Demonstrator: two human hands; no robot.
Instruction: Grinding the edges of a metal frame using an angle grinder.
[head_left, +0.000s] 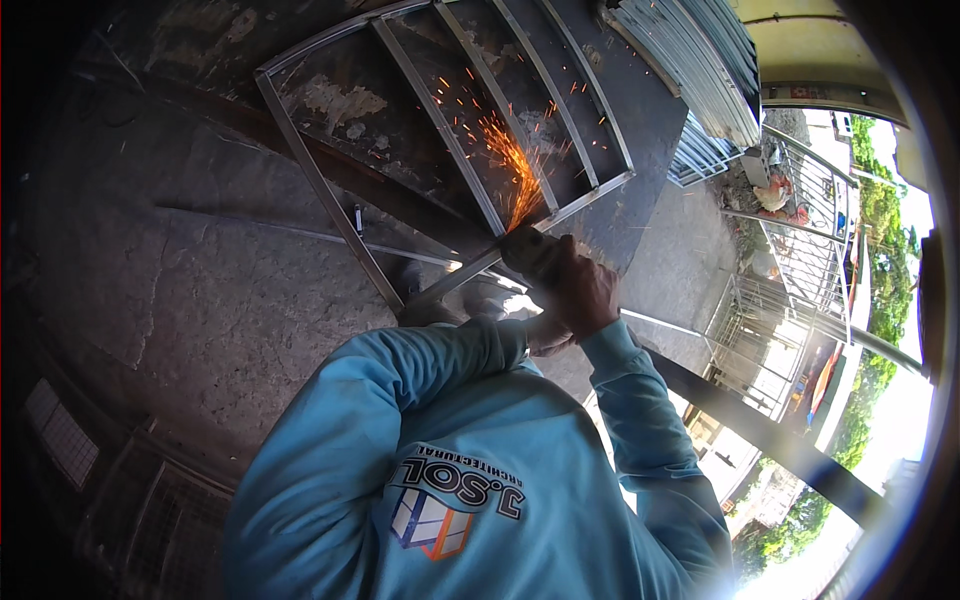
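An angle grinder [530, 252] presses against a joint of a metal frame [437, 128], and orange sparks [512, 160] spray away from me across the bars. My right hand [588, 298] is closed around the grinder's body. Behind it, nearer my chest, my left hand [548, 334] is closed on the grinder's rear part, its fingers partly hidden. The frame has several parallel bars between two outer rails and lies on a dark, worn steel-topped table [335, 105]. Its near corner juts past the table edge. The grinder's disc is hidden by the tool head.
Corrugated metal sheets [690, 60] are at the far right. A thin metal bar [290, 229] crosses below the frame's near side over the concrete floor [210, 290]. To the right, a dark beam [770, 425] slants past my arm, with metal railings [800, 215] beyond.
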